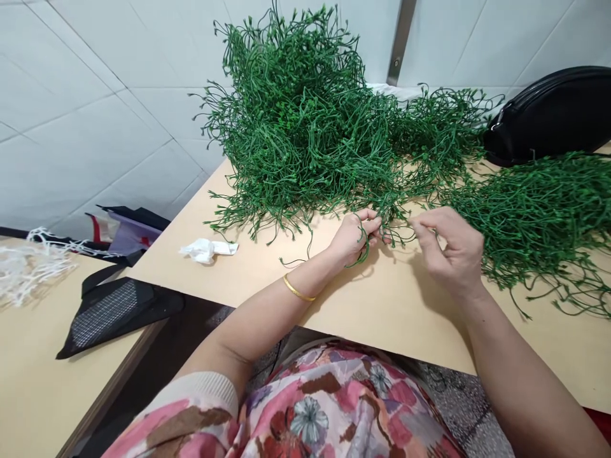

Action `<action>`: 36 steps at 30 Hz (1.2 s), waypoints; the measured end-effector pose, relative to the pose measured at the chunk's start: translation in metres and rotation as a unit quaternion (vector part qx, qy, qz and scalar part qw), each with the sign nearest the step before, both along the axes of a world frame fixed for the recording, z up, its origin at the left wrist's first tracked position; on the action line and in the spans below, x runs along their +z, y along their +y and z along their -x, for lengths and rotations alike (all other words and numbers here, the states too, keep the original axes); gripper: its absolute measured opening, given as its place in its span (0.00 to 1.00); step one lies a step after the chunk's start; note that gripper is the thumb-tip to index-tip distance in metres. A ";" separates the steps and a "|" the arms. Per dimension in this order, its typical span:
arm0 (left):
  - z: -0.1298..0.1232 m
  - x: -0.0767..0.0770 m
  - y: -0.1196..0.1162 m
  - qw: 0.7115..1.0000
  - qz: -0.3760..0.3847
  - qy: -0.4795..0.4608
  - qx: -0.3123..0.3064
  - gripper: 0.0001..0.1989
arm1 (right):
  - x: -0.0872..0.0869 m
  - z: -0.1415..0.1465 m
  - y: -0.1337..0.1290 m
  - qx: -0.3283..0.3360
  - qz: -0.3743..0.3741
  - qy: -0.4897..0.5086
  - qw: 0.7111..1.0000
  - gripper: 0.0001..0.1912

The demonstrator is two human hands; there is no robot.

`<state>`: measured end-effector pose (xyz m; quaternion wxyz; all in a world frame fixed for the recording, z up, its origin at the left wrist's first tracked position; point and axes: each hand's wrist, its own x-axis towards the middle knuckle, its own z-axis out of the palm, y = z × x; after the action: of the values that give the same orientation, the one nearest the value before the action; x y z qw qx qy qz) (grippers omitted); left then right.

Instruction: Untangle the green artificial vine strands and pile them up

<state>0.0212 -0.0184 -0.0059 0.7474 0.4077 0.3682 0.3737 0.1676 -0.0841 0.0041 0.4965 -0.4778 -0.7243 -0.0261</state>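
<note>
- Room: we had a pale tiled wall (81, 140) behind everything.
- Surface: we worked at a light wood table (382, 312); a side table (33, 362) stood left, carrying white stringy stuff (28, 273).
- Big green heap (296, 133) sat at the table's back, near the wall; tangled, so we judged slow easing safer than yanking.
- Smaller green pile (534, 216) lay right, just beside our right hand.
- Black bag (558, 121) stood behind that pile.
- Our right hand (449, 248) had thumb and forefinger tips together; couldn't tell if a strand was between them.
- Our left hand (356, 236) was clamped on green strands (394, 234), one looped round it. We reckoned that loop could snag, so it needed watching.
- White tissue (205, 249) lay left of the heap's front edge.
- The strands sat between our hands, in front of the heap. Thin, likely bendy: best pinched lightly near the tips, left hand steady, right working one end at a time.
</note>
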 end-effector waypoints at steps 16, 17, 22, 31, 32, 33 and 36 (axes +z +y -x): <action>-0.003 0.006 -0.008 0.991 0.116 -0.071 0.007 0.13 | -0.027 0.000 0.010 -0.166 0.086 -0.230 0.955 0.10; -0.003 0.007 -0.008 0.988 0.133 -0.076 0.008 0.13 | -0.027 0.002 0.010 -0.185 0.064 -0.242 0.950 0.10; -0.001 0.008 -0.003 0.974 0.210 -0.082 0.013 0.14 | -0.025 0.011 0.006 -0.190 -0.056 -0.296 0.934 0.10; -0.002 -0.010 0.003 0.974 0.167 -0.150 0.023 0.07 | -0.027 0.015 0.007 -0.114 0.059 -0.201 0.971 0.09; -0.002 -0.010 0.003 0.975 0.162 -0.152 0.027 0.07 | -0.027 0.016 0.007 -0.106 0.068 -0.167 0.978 0.09; -0.002 -0.010 0.003 0.975 0.155 -0.153 0.030 0.07 | -0.028 0.016 0.007 -0.097 0.075 -0.130 0.984 0.09; -0.002 -0.009 0.002 0.978 0.132 -0.156 0.035 0.10 | -0.028 0.020 0.007 -0.074 0.095 -0.044 0.992 0.04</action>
<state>0.0228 -0.0162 -0.0151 0.8292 0.2292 0.3069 0.4070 0.1481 -0.0775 -0.0240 0.4132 -0.5737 -0.7071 -0.0151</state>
